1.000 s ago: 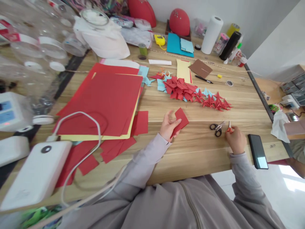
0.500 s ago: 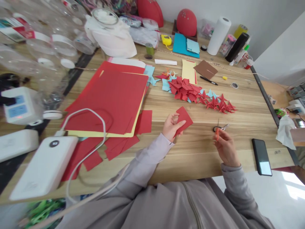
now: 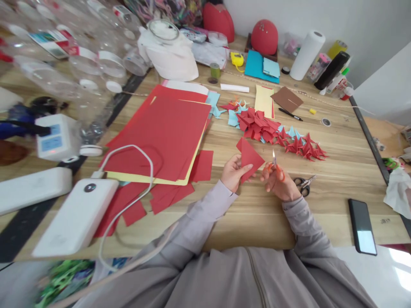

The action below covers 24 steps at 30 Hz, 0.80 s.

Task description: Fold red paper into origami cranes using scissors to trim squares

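- our left hand (image 3: 233,172) grasps a piece of folded red paper (image 3: 252,159), the thumb lying on top of it, held over the worktop (image 3: 250,209).
- our right hand (image 3: 282,184) is closed around the orange handles of the small scissors (image 3: 276,172), blades pointing up and away from us, just beside the right corner of that paper.
- near our right hand, on its right, we see the black-handled scissors (image 3: 303,185) lying on the worktop; farther right lies a phone (image 3: 362,226).
- beyond our hands we have a long heap of red folded shapes (image 3: 258,125), with light blue folded shapes (image 3: 233,117) among and beside them.
- behind the heap are yellow paper (image 3: 263,100), brown paper (image 3: 287,99) and a black pen (image 3: 290,114).
- to our left lies a stack of large red sheets (image 3: 167,132), with small red pieces (image 3: 202,166) partly under its edges.
- nearer us on that side is a white power bank (image 3: 75,216) with a white cable (image 3: 150,171) looping over the sheets.
- at the far side we see a yellow tape measure (image 3: 236,59) and an upright white roll (image 3: 307,54); clear bottles (image 3: 84,60) crowd the far left.
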Motion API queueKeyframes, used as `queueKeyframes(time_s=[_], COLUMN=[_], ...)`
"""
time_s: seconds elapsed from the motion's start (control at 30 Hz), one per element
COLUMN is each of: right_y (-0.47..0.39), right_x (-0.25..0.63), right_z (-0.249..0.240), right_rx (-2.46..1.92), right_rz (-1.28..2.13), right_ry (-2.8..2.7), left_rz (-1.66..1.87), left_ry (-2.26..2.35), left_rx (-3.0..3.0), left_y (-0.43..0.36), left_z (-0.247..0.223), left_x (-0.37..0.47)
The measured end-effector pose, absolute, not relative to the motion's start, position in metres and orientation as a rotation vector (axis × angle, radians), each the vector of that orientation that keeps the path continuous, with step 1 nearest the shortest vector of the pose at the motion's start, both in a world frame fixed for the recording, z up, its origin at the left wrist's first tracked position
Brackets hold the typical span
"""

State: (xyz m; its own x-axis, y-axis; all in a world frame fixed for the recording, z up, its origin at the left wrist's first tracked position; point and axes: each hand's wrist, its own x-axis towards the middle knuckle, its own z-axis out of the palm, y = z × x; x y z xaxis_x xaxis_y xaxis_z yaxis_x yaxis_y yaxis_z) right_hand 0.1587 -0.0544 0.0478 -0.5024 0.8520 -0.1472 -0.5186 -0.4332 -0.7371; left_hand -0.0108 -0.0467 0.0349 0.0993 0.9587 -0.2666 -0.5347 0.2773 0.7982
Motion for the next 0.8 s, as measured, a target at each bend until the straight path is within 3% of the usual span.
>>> queueKeyframes(time_s=[0.33,0.8], right_y=[-0.07,-0.067], right_x=[0.157,0.158], right_z=[0.033,0.032], right_rx=[-0.467,-0.503], right_rz=[2.387,2.409], right_ry=[-0.767,-0.718], left_rz=[1.051,0.982], left_ry=[0.786,0.807], left_rx=[0.433,0.452], left_y=[-0.042,-0.043], left_z=[0.037,0.034], left_x=[-0.017,-0.019])
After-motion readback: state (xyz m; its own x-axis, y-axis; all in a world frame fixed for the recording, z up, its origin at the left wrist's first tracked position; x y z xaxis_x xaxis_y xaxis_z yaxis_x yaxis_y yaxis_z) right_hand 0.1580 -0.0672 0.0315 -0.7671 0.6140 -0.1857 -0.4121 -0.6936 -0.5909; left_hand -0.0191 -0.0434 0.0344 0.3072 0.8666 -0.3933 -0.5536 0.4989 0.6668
